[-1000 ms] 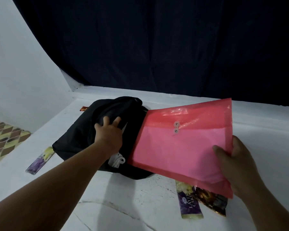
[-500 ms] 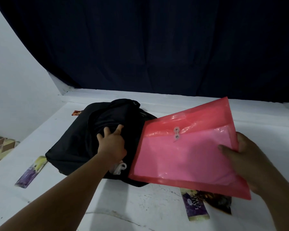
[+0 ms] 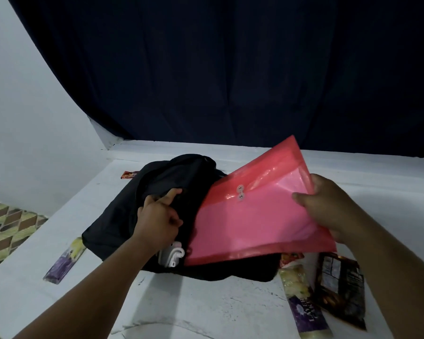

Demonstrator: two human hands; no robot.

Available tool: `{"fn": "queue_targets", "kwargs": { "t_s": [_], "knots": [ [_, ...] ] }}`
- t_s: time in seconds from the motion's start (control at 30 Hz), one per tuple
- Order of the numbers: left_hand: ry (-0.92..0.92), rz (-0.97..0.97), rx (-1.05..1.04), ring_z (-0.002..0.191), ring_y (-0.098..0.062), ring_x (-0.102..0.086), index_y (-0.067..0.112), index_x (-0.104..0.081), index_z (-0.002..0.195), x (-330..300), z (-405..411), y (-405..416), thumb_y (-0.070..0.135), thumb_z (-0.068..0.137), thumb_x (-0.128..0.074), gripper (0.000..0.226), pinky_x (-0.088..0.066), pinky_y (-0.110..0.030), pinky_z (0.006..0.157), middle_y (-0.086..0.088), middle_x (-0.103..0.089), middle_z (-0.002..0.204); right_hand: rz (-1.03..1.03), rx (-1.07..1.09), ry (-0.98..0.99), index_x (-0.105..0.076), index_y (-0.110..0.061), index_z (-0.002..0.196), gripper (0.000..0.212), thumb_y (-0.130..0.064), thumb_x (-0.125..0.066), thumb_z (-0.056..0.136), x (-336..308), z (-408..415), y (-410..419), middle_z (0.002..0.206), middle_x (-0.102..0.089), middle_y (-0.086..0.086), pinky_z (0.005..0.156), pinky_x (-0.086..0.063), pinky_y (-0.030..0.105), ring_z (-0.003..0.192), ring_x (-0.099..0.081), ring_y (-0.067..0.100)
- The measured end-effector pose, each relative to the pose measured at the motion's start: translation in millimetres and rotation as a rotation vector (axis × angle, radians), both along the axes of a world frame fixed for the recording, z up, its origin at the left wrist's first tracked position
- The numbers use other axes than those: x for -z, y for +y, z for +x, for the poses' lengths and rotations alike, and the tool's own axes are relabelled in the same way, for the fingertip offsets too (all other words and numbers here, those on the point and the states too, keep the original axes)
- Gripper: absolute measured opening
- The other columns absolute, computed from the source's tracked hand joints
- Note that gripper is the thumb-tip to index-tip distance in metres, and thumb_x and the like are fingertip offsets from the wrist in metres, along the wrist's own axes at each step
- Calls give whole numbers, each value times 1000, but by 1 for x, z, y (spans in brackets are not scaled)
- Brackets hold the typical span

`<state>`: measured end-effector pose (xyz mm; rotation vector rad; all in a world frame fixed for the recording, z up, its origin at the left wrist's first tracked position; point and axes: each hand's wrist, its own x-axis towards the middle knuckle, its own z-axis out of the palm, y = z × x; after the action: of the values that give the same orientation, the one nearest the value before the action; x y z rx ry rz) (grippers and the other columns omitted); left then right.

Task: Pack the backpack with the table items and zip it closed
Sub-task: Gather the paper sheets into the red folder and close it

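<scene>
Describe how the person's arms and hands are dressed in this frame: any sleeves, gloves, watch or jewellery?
Both forearms are bare as far as the frame shows them, with no sleeve edge in view. The left hand and the right hand wear no gloves. No watch, bracelet or ring shows on either wrist or on the fingers that can be seen. No markings or bandages are visible.

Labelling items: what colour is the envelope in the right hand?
Translucent pink-red envelope, with two pale string buttons; head view.
</scene>
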<state>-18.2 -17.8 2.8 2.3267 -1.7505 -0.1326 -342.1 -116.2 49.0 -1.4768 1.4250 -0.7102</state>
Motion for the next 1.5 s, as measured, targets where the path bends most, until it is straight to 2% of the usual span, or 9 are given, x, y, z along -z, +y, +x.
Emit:
{"fn": "queue_targets", "kwargs": {
  "t_s": [0.33, 0.57, 0.73, 0.83, 0.97, 1.1, 1.23, 1.33, 1.5],
  "knots": [
    [82, -93, -23, 125, -26, -37, 25, -78, 70, -11, 4, 0, 11, 82, -72, 19, -42, -47, 98, 36, -37, 146, -55, 44, 4, -42, -14, 125, 25, -16, -51, 101, 47, 85, 60, 110, -59, 3, 69, -53, 33, 89, -60, 19],
    [90, -160, 1, 123, -22, -35, 17, -79, 95, -16, 5, 9, 7, 81, -70, 20, -45, -52, 95, 36, -52, 121, 56, 74, -71, -45, -19, 128, 30, -18, -54, 99, 36, 73, 63, 109, -62, 5, 82, -59, 50, 95, -64, 26],
    [76, -132, 12, 119, -21, -36, 23, -78, 70, -9, 4, 19, 13, 83, -70, 18, -48, -49, 89, 30, -43, 147, -4, 8, 27, -45, -17, 127, 28, -23, -53, 100, 26, 75, 69, 110, -61, 6, 81, -58, 45, 93, -63, 23],
    [76, -174, 18, 117, -19, -36, 24, -78, 69, -11, 8, 26, 12, 82, -72, 18, -47, -50, 90, 35, -40, 144, 12, 15, -48, -48, -20, 128, 29, -23, -54, 100, 16, 56, 67, 111, -63, 5, 74, -58, 39, 94, -64, 23],
    [62, -273, 82, 112, -18, -39, 22, -75, 61, -5, 3, 38, 9, 78, -76, 21, -50, -48, 80, 39, -38, 135, 42, 65, -73, -50, -24, 118, 20, -20, -56, 99, 25, 61, 79, 110, -64, 5, 86, -58, 50, 96, -64, 25],
    [78, -302, 121, 109, -18, -42, 20, -73, 58, 4, -4, 44, 10, 75, -77, 20, -51, -47, 75, 34, -45, 136, -2, 39, -35, -48, -22, 118, 21, -19, -56, 99, 42, 86, 94, 108, -61, 1, 93, -52, 42, 97, -59, 21],
    [85, -312, 113, 108, -19, -43, 20, -73, 58, -1, 1, 46, 14, 76, -78, 20, -52, -48, 76, 25, -52, 141, 49, 82, -81, -49, -27, 108, 14, -25, -58, 97, 46, 73, 92, 106, -65, -2, 89, -55, 43, 98, -64, 21],
    [99, -330, 138, 109, -17, -42, 19, -72, 57, 0, 0, 51, 10, 74, -79, 21, -52, -48, 76, 34, -44, 136, 77, 99, -105, -57, -28, 114, 19, -27, -60, 95, 54, 69, 91, 105, -70, -1, 84, -59, 47, 94, -69, 23],
    [98, -382, 202, 106, -18, -45, 19, -70, 53, 5, -7, 59, 5, 70, -80, 24, -54, -49, 70, 35, -43, 132, 96, 62, -43, -48, -15, 114, 16, -18, -54, 100, 73, 106, 100, 107, -60, 5, 88, -53, 41, 96, -60, 22]
  ]
}}
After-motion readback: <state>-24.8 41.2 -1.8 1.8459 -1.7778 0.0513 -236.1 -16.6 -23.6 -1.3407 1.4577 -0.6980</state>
